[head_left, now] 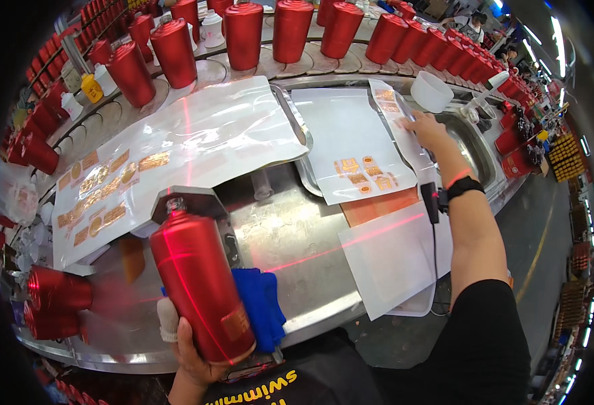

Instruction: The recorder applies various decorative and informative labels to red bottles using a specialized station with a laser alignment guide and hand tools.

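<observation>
Cradling the red bottle (199,283) around its base end, the left hand (192,361) is closed on its load as I see it from my remote seat. The bottle slopes away ahead of that hand, its neck pointing forward and slightly left, and a gold patch (235,322) shows on its side near the palm.

My right hand (432,128) is reached well forward and right of the left one. Its fingers are bent close together over the upper part of the narrow decal strip (408,145); I cannot tell whether they pinch it or merely rest there.

The relation I mind most is this: from the right hand, the bottle lies well to the left and back toward the body, with the left hand much the nearer to it. The strip's long axis runs from far left to near right under the right fingers, roughly in line with the bottle's own slant.

Just left of the right hand lies a white decal sheet (341,135); a white tub (432,91) stands just beyond it. A blue cloth (260,300) sits just right of the left hand's bottle.
</observation>
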The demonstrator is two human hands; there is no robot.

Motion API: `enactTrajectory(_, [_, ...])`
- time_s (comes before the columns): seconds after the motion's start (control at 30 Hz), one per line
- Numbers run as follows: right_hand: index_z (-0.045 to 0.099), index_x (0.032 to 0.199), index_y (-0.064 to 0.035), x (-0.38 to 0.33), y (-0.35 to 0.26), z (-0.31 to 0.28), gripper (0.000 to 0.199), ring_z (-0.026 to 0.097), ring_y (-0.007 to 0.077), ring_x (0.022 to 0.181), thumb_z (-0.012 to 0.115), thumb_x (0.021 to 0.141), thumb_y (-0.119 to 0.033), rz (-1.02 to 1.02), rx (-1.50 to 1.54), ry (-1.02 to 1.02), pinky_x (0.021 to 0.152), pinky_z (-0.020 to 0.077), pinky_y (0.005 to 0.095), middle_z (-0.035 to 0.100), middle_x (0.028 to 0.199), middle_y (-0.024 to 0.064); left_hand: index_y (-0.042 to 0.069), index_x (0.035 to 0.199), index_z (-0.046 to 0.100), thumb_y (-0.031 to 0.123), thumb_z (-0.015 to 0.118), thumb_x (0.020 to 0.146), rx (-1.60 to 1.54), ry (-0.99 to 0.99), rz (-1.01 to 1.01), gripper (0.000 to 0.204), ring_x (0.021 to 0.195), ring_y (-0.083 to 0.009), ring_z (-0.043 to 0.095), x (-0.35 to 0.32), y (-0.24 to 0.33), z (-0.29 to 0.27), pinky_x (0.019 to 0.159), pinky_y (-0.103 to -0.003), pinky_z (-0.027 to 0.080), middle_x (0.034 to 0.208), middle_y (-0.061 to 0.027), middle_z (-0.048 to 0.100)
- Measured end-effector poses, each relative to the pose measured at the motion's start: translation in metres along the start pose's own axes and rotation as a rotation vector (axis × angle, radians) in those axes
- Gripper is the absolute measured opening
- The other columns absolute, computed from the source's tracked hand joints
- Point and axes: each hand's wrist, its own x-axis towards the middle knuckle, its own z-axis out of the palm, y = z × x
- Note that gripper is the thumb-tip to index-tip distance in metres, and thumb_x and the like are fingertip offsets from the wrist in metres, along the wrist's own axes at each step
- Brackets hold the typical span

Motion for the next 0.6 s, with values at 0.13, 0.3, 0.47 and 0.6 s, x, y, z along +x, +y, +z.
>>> enactTrajectory(0.13, [0.071, 0.11, -0.0234, 0.014, 0.042, 0.01, 0.026, 0.046, 0.0362, 0.127, 0.058, 0.088, -0.02, 0.146, 0.067, 0.066, 0.099, 0.0434, 0.0442, 0.049, 0.139, 0.0131, 0.005, 0.149, 0.018, 0.038, 0.064, 0.089, -0.829, 0.047, -0.347, 0.083, 0.131, -0.0398, 0.041, -0.004, 0.012, 0.009, 0.109, -0.048, 0.035, 0.143, -0.0247, 0.038])
enactTrajectory(0.3, [0.072, 0.1, -0.0092, 0.031, 0.034, 0.019, 0.03, 0.052, 0.0383, 0.116, 0.066, 0.082, -0.032, 0.337, 0.323, -0.074, 0.093, 0.0475, 0.0436, 0.058, 0.123, 0.0172, 0.014, 0.148, 0.029, 0.06, 0.044, 0.091, -1.715, -0.024, -1.035, 0.074, 0.131, -0.0297, 0.044, 0.021, 0.017, 0.003, 0.108, -0.048, 0.038, 0.145, -0.0117, 0.042])
enactTrajectory(0.47, [0.069, 0.088, -0.0068, 0.011, 0.011, -0.011, 0.02, 0.056, 0.039, 0.104, 0.064, 0.08, -0.025, 0.185, 0.044, 0.371, 0.086, 0.0497, 0.0451, 0.061, 0.108, 0.0159, 0.014, 0.148, 0.028, 0.058, 0.046, 0.091, -1.742, -0.036, -1.037, 0.074, 0.13, -0.0309, 0.045, 0.037, 0.025, 0.002, 0.106, -0.051, 0.04, 0.146, -0.0116, 0.041])
enactTrajectory(0.6, [0.068, 0.083, -0.0055, 0.023, -0.05, -0.056, 0.022, 0.061, 0.0314, 0.09, 0.068, 0.081, -0.028, -0.25, 0.44, 0.266, 0.079, 0.0477, 0.0405, 0.063, 0.092, 0.0155, 0.013, 0.149, 0.024, 0.054, 0.048, 0.091, -1.711, -0.025, -1.089, 0.075, 0.131, -0.0298, 0.044, 0.038, 0.027, -0.001, 0.106, -0.05, 0.039, 0.146, -0.0127, 0.039])
